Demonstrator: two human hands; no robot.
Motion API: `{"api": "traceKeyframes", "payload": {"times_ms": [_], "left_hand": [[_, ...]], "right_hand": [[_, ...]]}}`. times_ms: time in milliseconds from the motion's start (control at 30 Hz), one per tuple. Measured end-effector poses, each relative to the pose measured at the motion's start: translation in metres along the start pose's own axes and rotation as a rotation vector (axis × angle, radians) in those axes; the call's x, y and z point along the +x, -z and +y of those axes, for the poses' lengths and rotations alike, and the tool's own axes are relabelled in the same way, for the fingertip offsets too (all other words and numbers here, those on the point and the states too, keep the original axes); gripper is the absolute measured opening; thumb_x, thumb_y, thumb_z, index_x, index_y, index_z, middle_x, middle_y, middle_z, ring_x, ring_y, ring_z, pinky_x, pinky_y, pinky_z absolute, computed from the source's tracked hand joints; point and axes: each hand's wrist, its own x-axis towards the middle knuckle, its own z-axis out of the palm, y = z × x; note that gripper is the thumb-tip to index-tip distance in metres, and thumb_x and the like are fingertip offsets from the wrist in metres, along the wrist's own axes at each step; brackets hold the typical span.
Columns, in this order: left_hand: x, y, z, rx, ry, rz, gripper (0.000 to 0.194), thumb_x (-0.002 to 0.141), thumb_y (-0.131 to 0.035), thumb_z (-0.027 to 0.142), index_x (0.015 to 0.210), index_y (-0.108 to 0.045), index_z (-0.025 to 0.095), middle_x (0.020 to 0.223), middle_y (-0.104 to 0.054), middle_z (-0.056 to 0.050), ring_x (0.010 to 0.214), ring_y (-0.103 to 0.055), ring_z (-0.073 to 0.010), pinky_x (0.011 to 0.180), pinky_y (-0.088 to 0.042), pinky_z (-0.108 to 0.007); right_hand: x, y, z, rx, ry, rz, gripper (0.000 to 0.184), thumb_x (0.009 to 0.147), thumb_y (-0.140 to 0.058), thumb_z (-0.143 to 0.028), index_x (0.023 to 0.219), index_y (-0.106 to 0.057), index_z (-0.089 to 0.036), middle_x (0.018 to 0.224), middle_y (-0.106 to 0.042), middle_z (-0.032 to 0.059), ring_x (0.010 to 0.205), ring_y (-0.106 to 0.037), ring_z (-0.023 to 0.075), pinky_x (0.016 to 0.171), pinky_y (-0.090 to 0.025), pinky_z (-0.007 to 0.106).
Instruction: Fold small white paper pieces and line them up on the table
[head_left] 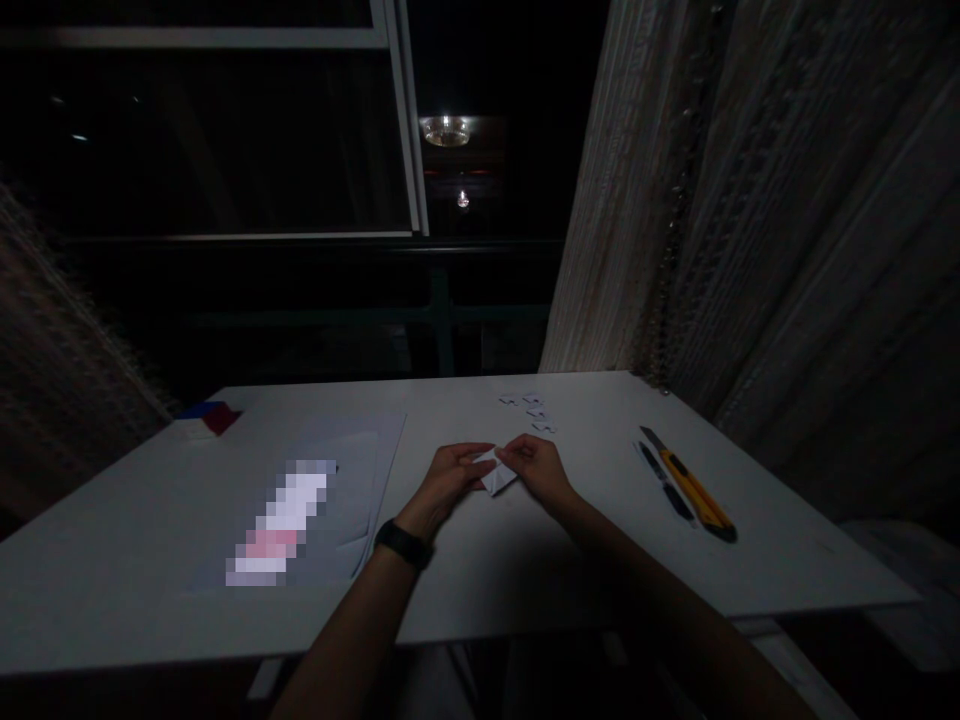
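The left hand [444,480] and right hand [541,466] are gripping a folded white paper [501,482] between their fingers [517,453] at mid-counter [450,412], while small white pieces [537,413] are lying beyond it and a yellow utility knife [690,482] is lying rightward.

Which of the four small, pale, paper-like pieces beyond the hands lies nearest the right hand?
The small, pale, paper-like piece lowest of that group, just beyond the right hand; the other three lie farther back.
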Motion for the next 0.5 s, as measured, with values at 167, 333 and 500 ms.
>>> {"api": "traceKeyframes", "payload": {"times_ms": [167,333,500], "left_hand": [[0.0005,0.0001,-0.0018,-0.016,-0.021,-0.003,0.045,0.054,-0.075,0.02,0.096,-0.062,0.008,0.065,-0.066,-0.007,0.056,-0.06,-0.0134,0.057,-0.049,-0.025],[0.0005,-0.0005,-0.0022,-0.013,-0.029,0.006,0.047,0.053,-0.076,0.021,0.095,-0.062,0.008,0.065,-0.066,-0.007,0.056,-0.061,-0.0139,0.059,-0.049,-0.026],[0.0014,-0.0003,-0.0028,-0.015,-0.034,-0.014,0.048,0.054,-0.076,0.022,0.097,-0.061,0.008,0.067,-0.066,-0.008,0.057,-0.061,-0.0145,0.059,-0.049,-0.027]], "right_hand": [[-0.001,-0.0014,-0.0004,-0.009,0.008,0.014,0.026,0.056,-0.069,-0.038,0.06,-0.054,-0.017,0.056,-0.06,0.0003,0.053,-0.055,0.0137,0.052,-0.042,0.025],[-0.0019,-0.0034,-0.0022,-0.013,0.025,0.036,0.025,0.057,-0.068,-0.038,0.061,-0.053,-0.017,0.056,-0.059,0.0003,0.053,-0.055,0.0137,0.052,-0.043,0.025],[-0.0022,-0.004,-0.0006,-0.014,0.055,0.047,0.024,0.058,-0.067,-0.037,0.061,-0.053,-0.017,0.057,-0.059,0.0001,0.054,-0.055,0.0141,0.053,-0.043,0.026]]}}
